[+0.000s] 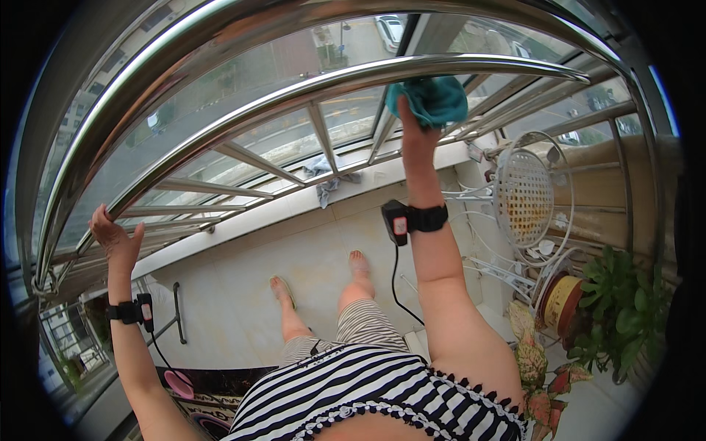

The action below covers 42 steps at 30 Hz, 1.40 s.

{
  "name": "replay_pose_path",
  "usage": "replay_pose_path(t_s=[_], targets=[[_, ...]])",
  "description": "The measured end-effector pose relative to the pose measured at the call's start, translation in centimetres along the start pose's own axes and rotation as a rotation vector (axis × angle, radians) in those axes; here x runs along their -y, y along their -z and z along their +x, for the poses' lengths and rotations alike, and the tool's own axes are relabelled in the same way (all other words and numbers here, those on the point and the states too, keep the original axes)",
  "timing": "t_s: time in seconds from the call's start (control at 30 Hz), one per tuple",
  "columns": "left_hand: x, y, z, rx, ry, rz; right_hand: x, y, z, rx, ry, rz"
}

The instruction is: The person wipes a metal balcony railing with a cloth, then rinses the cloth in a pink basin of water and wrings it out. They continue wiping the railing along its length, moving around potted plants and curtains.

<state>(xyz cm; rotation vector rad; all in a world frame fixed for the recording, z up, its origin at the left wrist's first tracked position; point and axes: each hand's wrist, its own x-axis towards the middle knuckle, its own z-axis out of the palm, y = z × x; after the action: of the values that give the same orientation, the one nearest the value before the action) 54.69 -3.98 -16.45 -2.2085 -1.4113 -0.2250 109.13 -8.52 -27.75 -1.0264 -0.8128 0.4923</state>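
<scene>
My right hand (411, 118) is stretched forward, holding a bunched teal cloth (441, 102). The cloth touches the underside of the lower of two curved stainless-steel rails (331, 80) of a window guard railing, and it hides most of my fingers. At the far left, my left hand (115, 238) rests at the same rail's left end, thumb spread away from the fingers. How firmly it grips there is unclear. Above runs the thicker top rail (231, 36). Slanting metal bars (259, 162) join the lower rail to a bottom bar near the white sill (276, 204).
A grey rag (328, 184) hangs over the sill. To the right stand a white metal rack with a round perforated seat (524, 198), a yellow-and-brown pot (561, 306) and leafy plants (623, 303). A dark metal stand (176, 314) is at left. Beyond the glass lies a street with cars.
</scene>
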Motion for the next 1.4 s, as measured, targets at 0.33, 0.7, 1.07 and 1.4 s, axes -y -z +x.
replay_pose_path(t_s=[0.33, 0.7, 1.07, 1.4], targets=[[0.5, -0.3, -0.1, 0.014, -0.032, -0.028, -6.9, -0.9, 1.1, -0.181, 0.618, -0.971], [1.8, -0.1, -0.7, 0.106, 0.013, -0.009, -27.3, 5.1, -9.0, -0.217, 0.23, -1.007], [0.7, 0.1, -0.5, 0.084, 0.043, -0.037, -30.4, 11.8, -18.5, -0.032, -0.98, -0.487], [-1.3, 1.9, 0.0, 0.015, 0.027, -0.214, -12.9, 2.6, -23.0, 0.124, -1.192, 0.246]])
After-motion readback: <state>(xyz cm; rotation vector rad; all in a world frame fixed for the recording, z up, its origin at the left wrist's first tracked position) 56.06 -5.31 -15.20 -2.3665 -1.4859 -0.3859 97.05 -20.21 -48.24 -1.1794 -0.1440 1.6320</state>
